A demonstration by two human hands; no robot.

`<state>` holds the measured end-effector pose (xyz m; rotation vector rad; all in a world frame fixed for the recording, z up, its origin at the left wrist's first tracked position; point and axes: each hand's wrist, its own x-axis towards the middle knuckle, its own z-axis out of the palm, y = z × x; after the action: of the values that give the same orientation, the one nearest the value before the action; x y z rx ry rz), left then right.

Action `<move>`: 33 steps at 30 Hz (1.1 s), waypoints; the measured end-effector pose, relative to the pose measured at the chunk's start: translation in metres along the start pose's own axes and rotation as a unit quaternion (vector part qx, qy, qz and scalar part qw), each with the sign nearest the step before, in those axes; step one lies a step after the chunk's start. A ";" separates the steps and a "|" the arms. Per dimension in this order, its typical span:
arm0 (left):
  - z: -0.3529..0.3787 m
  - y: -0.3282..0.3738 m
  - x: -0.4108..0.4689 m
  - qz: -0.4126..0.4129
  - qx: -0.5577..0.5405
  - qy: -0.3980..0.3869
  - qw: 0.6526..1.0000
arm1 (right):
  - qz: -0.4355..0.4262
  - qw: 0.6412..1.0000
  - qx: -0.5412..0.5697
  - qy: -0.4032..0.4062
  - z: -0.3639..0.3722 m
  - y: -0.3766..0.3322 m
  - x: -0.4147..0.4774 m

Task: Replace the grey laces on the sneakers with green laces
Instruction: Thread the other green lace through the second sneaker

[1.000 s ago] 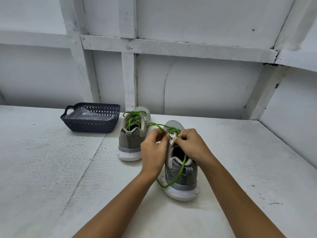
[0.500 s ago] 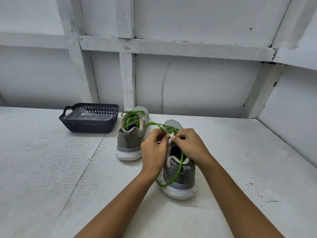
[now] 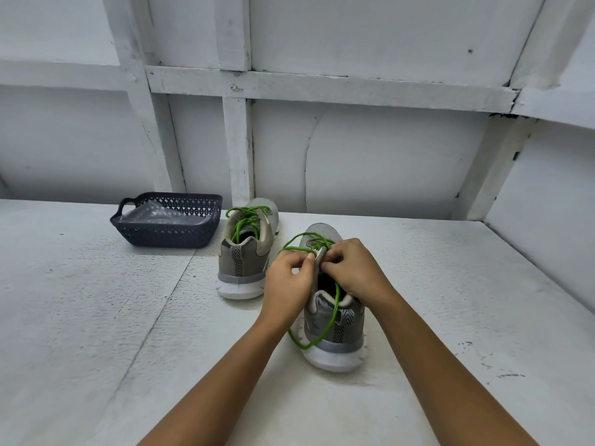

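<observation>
Two grey sneakers with white soles stand heel-toward-me on the white table. The left sneaker [image 3: 244, 262] carries a green lace [image 3: 246, 220] threaded through its top. On the right sneaker [image 3: 335, 329] a second green lace [image 3: 333, 312] arcs over the toe and hangs in a long loop past the heel to the table. My left hand [image 3: 289, 284] pinches this lace at the shoe's tongue. My right hand [image 3: 354, 268] pinches lace and tongue from the other side. The fingertips of both hands meet over the shoe's opening and hide the eyelets.
A dark perforated plastic basket [image 3: 167, 235] with clear plastic inside sits at the back left, beside the left sneaker. A white panelled wall [image 3: 370, 156] closes the table's far side and slants in along the right.
Both hands stay at the right sneaker's tongue with small finger shifts. The lace loop over the toe has opened a little wider to the left; the hanging loop has barely moved.
</observation>
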<state>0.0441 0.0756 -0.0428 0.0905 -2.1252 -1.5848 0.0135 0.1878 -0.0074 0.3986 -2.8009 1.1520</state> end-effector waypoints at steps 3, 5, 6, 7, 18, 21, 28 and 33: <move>0.002 -0.001 -0.004 0.021 0.024 -0.005 0.999 | 0.002 1.000 -0.008 0.008 -0.001 0.000 0.002; 0.001 0.000 -0.006 0.030 0.039 0.006 0.999 | 0.003 1.000 0.003 0.001 -0.004 -0.002 0.001; 0.000 0.001 -0.008 0.034 0.046 0.015 0.998 | 0.006 1.000 0.009 -0.006 -0.006 -0.003 0.000; -0.001 0.002 -0.009 0.037 0.051 0.022 0.998 | 0.009 1.000 0.015 -0.012 -0.008 -0.003 -0.001; -0.003 0.001 -0.016 0.028 0.059 0.057 0.996 | 0.066 0.843 0.533 0.019 -0.062 -0.011 -0.001; -0.003 0.002 -0.017 0.025 0.058 0.049 0.997 | 0.056 0.961 0.256 -0.083 -0.081 -0.009 -0.003; -0.003 0.004 -0.016 0.033 0.065 0.055 0.996 | -0.077 0.971 -0.204 -0.096 -0.059 -0.017 -0.007; -0.002 0.005 -0.017 0.033 0.070 0.062 0.995 | -0.099 0.949 -0.295 -0.058 -0.025 -0.017 -0.002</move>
<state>0.0610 0.0807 -0.0435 0.1604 -2.1169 -1.3570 0.0199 0.1944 0.0216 0.6732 -2.9287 0.2269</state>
